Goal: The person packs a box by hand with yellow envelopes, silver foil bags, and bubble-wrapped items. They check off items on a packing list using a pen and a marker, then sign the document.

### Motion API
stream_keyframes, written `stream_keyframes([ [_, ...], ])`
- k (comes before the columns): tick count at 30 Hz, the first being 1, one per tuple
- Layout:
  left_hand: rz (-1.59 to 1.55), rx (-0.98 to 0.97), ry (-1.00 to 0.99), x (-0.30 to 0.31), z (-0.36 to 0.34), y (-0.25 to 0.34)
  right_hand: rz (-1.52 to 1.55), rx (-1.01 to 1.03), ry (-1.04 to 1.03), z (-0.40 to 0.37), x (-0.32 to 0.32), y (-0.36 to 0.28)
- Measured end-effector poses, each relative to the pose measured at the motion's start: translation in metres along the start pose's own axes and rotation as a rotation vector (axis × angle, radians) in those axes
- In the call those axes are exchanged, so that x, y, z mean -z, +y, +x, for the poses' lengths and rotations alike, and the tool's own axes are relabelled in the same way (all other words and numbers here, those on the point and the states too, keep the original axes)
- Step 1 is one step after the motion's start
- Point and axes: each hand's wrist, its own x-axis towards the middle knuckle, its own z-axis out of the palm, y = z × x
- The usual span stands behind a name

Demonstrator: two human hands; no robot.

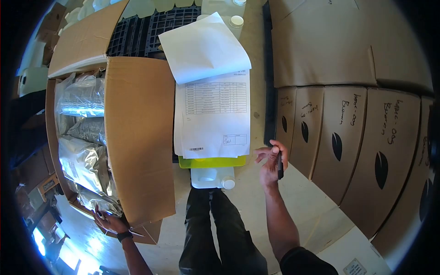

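Note:
My left hand [110,223] is at the near end of an open cardboard carton [140,137]. Its fingers are stretched out and touch the lowest silver foil bag [98,201]. More foil bags fill the carton, some in clear plastic. A black pen [280,166] is held between the thumb and fingers of my right hand [271,162], out to the right of the papers. A stack of printed sheets [215,126] with a table and a barcode lies in front of me. Its top page [206,48] is folded back, blank side up.
Under the papers is a yellow-green tray or board [211,162], above a white plastic jug [211,178]. Taped cartons [350,142] with handwriting and black leaf marks line the right side. A black plastic pallet [137,34] and more jugs [224,7] are at the back.

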Motion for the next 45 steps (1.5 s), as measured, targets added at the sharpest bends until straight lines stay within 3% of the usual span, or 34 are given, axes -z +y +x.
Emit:
stream_keyframes([
  [3,-0.043,-0.4,0.021,0.009,0.004,0.139,-0.037,0.008,0.022,0.014,-0.023,-0.012],
  [5,-0.275,-0.481,-0.053,-0.004,0.008,0.186,0.011,0.001,-0.058,0.022,-0.036,-0.011],
  [9,-0.509,-0.76,-0.542,-0.026,0.033,0.348,-0.096,0.17,0.004,0.049,-0.07,0.01],
  [13,-0.368,-1.093,-0.71,-0.093,0.032,0.425,0.024,0.181,0.156,0.079,-0.105,0.008],
  [15,-0.241,-1.127,-0.761,-0.114,0.027,0.444,0.118,0.222,0.151,0.095,-0.109,0.021],
  [16,-0.094,-1.158,-0.801,-0.123,0.027,0.45,0.053,0.254,0.135,0.103,-0.108,0.03],
  [19,-0.078,-1.181,-0.772,-0.152,0.022,0.453,-0.071,0.272,0.124,0.117,-0.11,0.047],
  [21,-0.179,-1.166,-0.781,-0.164,0.02,0.45,-0.014,0.092,0.095,0.116,-0.111,0.048],
  [26,-0.28,-1.148,-0.837,-0.167,0.015,0.458,0.01,0.112,0.184,0.111,-0.11,0.072],
  [32,-0.358,-1.149,-0.725,-0.187,0.02,0.463,0.102,0.1,0.192,0.114,-0.111,0.072],
  [41,-0.47,-1.084,-0.701,-0.19,0.017,0.467,-0.005,0.191,0.134,0.118,-0.112,0.07],
  [43,-0.464,-1.07,-0.75,-0.192,0.017,0.466,-0.103,0.236,0.24,0.119,-0.11,0.076],
  [44,-0.461,-1.067,-0.748,-0.192,0.018,0.465,-0.1,0.236,0.236,0.119,-0.112,0.069],
  [45,-0.46,-1.062,-0.759,-0.192,0.018,0.466,0.024,0.114,0.286,0.118,-0.115,0.056],
])
